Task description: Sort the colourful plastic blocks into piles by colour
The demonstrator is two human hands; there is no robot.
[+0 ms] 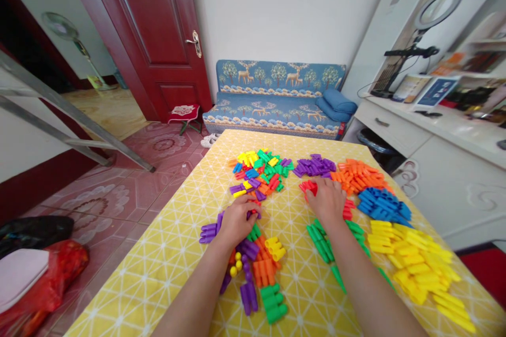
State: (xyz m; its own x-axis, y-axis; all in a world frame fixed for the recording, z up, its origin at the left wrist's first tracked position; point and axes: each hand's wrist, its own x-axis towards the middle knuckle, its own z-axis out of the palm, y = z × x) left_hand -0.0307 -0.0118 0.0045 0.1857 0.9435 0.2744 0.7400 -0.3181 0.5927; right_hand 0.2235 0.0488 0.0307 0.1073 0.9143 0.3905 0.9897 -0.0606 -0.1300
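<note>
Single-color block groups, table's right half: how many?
6: purple group at back; then orange group, blue group, yellow group toward near right; red group at right hand; green group flanking right forearm. Some pieces may be hidden.

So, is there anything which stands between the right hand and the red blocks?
Nothing visible does: the right hand is at the red blocks, partly covering them. I cannot tell whether it grips one.

Block piles on a table, sofa behind it, stool left of the sofa, cabinet at right
</note>
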